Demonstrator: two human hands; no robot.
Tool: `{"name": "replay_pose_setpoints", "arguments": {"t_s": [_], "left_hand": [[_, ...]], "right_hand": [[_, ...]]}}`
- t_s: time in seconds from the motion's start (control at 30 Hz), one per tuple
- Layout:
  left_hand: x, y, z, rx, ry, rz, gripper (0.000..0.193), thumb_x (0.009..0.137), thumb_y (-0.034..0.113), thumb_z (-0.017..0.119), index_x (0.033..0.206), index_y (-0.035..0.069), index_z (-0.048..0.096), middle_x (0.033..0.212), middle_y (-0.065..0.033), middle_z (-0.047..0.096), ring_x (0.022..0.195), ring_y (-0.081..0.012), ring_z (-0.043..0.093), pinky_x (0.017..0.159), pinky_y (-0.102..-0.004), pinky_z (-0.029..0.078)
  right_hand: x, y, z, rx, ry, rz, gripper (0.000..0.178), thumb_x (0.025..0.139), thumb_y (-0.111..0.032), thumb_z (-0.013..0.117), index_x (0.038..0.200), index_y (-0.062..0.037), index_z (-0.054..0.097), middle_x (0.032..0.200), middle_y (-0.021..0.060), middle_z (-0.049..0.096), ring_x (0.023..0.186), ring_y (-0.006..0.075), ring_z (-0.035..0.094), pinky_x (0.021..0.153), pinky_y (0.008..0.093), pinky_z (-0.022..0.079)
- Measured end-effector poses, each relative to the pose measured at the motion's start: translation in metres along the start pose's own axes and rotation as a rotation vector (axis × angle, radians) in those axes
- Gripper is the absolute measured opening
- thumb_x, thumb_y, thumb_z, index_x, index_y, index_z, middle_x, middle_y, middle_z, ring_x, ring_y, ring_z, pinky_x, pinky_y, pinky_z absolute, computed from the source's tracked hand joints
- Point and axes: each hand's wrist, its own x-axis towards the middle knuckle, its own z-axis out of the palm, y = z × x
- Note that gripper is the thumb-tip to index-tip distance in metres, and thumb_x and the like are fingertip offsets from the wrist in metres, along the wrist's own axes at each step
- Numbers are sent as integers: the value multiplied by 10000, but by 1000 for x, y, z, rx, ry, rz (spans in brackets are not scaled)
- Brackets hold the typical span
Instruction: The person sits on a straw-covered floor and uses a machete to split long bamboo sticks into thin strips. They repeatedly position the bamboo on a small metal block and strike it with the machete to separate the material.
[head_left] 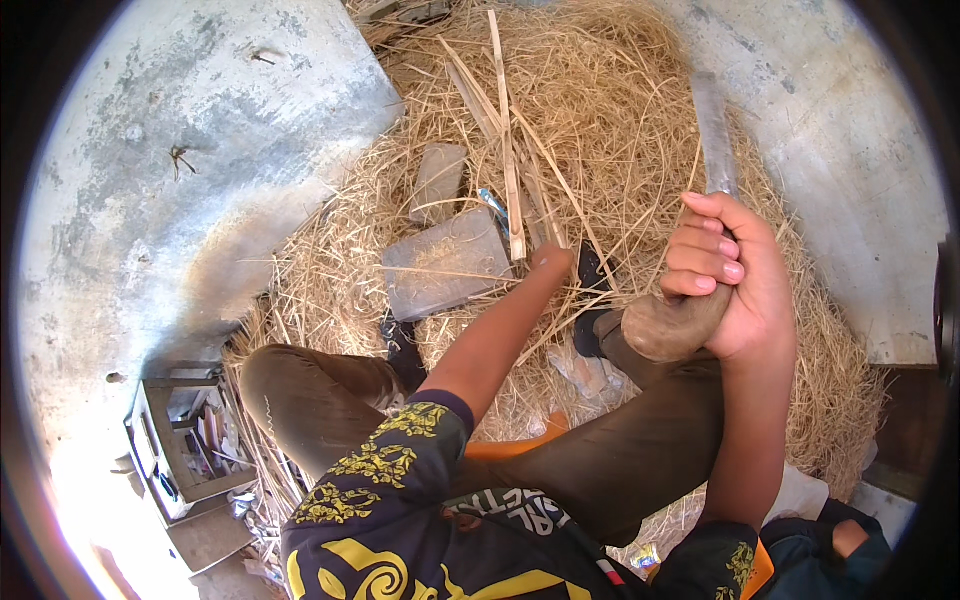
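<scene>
My right hand (735, 275) is wrapped round the curved wooden handle (668, 328) of a machete, raised at the right. The machete's straight grey blade (713, 135) points away from me, above the straw. Lower and nearer the middle, my left hand (553, 260) is closed at the near end of a split bamboo strip (545, 205); its fingers are mostly hidden. Just left of that hand, a longer pale bamboo strip (506, 140) lies with its near end by a flat grey block (447, 265). The blade and the strips are apart.
Thin shavings (620, 110) heap up ahead and around my legs. A smaller block (438, 182) lies beyond the flat one. Weathered walls (220, 120) stand on both sides. At lower left is an open wooden box (190, 440) with odds and ends. A clear plastic bag (585, 375) lies between my legs.
</scene>
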Motion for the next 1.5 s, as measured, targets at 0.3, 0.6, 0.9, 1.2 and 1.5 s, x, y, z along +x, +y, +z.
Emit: {"name": "replay_pose_setpoints", "arguments": {"t_s": [0.3, 0.6, 0.9, 1.2, 1.5], "left_hand": [[-4, -31, -5, -441, -78, 236, 286, 822, 112, 798, 946, 16, 559, 772, -46, 589, 651, -160, 580, 528, -321, 442], [-71, -33, -58, -542, -479, 211, 619, 841, 189, 788, 1380, 106, 495, 1125, -64, 658, 1009, -163, 592, 794, -368, 472], [-142, -44, -32, -571, -553, 470, 655, 847, 187, 793, 1406, 127, 457, 1104, -23, 656, 934, -142, 629, 743, -283, 479], [-304, 29, -22, -577, -574, 451, 652, 890, 335, 758, 1355, 55, 397, 1111, -78, 575, 1005, -191, 577, 853, -343, 472], [-414, 6, -15, -191, -241, 988, 549, 963, 344, 650, 1323, -5, 426, 1360, -228, 400, 1291, -368, 373, 1116, -441, 280]], "right_hand": [[6, 5, 11, -87, 5, -17, 282, 934, -87, 606, 730, -157, 425, 525, -102, 365, 418, 29, 369, 456, 252, 353], [8, -2, 0, -60, 26, -28, 289, 922, -70, 605, 712, -157, 426, 515, -99, 370, 433, 30, 377, 463, 239, 364], [11, -6, -4, -84, 34, -85, 305, 909, -49, 608, 694, -159, 421, 518, -93, 377, 435, 35, 387, 469, 240, 371], [21, -17, -18, -122, 115, -109, 322, 890, -10, 602, 689, -153, 395, 535, -85, 387, 455, 53, 394, 493, 247, 393], [8, -24, -27, -313, 397, -400, 266, 835, -50, 675, 703, -131, 457, 588, 5, 485, 542, 158, 502, 563, 321, 488]]}}
